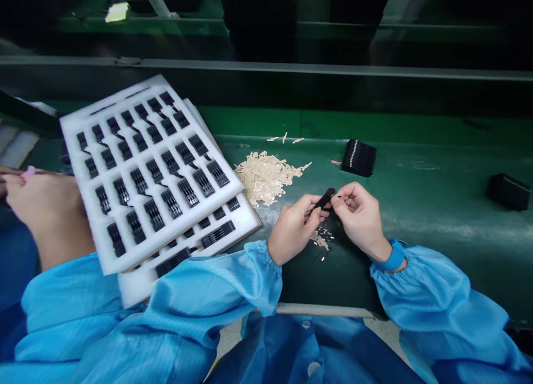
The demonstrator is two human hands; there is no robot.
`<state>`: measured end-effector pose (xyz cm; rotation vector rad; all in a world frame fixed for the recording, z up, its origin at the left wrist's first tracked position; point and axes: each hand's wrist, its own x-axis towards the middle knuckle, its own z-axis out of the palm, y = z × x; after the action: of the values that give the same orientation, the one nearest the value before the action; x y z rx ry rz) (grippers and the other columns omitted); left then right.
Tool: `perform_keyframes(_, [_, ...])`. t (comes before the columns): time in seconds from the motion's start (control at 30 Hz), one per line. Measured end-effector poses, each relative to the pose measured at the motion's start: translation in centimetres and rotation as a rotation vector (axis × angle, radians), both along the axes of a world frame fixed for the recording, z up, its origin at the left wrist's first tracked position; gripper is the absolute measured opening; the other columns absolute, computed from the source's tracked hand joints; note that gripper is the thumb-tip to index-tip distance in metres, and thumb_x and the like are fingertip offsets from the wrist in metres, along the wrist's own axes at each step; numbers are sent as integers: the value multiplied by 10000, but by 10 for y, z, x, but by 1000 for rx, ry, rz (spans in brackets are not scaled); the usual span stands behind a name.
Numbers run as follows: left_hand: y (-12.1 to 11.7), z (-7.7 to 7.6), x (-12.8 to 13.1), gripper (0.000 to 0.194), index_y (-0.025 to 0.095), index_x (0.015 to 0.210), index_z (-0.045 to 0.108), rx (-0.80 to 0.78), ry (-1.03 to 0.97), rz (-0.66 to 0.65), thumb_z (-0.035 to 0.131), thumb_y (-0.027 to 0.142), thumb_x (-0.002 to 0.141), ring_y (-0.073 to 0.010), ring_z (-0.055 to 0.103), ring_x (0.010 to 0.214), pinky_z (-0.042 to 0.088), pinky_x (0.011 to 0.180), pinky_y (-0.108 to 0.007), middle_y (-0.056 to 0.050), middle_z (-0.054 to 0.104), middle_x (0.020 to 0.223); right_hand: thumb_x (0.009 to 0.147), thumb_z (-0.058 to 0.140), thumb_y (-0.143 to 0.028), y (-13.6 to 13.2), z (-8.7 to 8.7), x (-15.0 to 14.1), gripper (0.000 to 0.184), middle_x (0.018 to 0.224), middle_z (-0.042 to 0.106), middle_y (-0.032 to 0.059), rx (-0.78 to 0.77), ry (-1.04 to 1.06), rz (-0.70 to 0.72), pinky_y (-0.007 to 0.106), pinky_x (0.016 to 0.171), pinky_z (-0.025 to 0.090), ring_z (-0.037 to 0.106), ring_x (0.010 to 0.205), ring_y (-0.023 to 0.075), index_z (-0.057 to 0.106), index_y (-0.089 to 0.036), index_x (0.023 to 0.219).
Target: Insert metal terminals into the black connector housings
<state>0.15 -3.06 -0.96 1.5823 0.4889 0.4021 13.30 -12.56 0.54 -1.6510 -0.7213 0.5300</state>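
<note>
My left hand grips a slim black plastic part between thumb and fingers, tilted up to the right. At its upper end, my right hand is closed in a pinch; whatever sits between its fingertips is too small to make out. Under both hands lies a small scatter of pale strips and tiny dark bits. Left of them spreads a pile of thin, pale, flat pieces. Just beyond my right hand stands a block of stacked black parts.
On the left, a white foam tray with rows of black parts rests on another foam tray. A second black block stands far right on the green table. Another person's hand is at the left edge.
</note>
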Motion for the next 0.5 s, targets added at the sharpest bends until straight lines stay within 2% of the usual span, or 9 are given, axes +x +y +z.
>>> perform_keyframes(0.17, [8,4,-6,269,214,1235,613,304,97,-35,495,213,994,-156,754,939,600,870,-273,-30,769,1002,776,717,-300,2,1,3,180,652,579,-27,-10,77,5,245,510,414,541,542,112,560,-209,779])
perform_keyframes(0.27, [10,8,-5,246,210,1195,628,341,137,-47,491,210,990,-150,743,882,592,833,-271,-23,764,947,802,714,-316,2,-1,5,188,659,560,-35,-27,75,18,231,482,385,496,516,92,564,-203,803])
perform_keyframes(0.33, [10,9,-3,217,186,1154,629,212,127,-49,488,209,990,-134,733,826,599,813,-269,-35,761,949,817,714,-300,1,-2,7,197,729,565,-34,12,19,-17,228,487,391,496,533,86,574,-206,920])
perform_keyframes(0.4, [9,11,0,191,152,1120,614,-4,94,-49,486,198,987,-119,726,789,609,786,-263,-68,761,993,832,704,-271,0,-2,10,244,786,559,-35,84,-33,-81,227,497,397,492,545,81,559,-219,1021])
perform_keyframes(0.5, [10,15,4,168,113,1109,586,-295,45,-41,511,183,976,-114,727,778,616,756,-255,-118,761,1034,863,665,-264,-1,0,13,123,750,547,-33,117,-13,-76,227,490,381,459,525,75,571,-210,921])
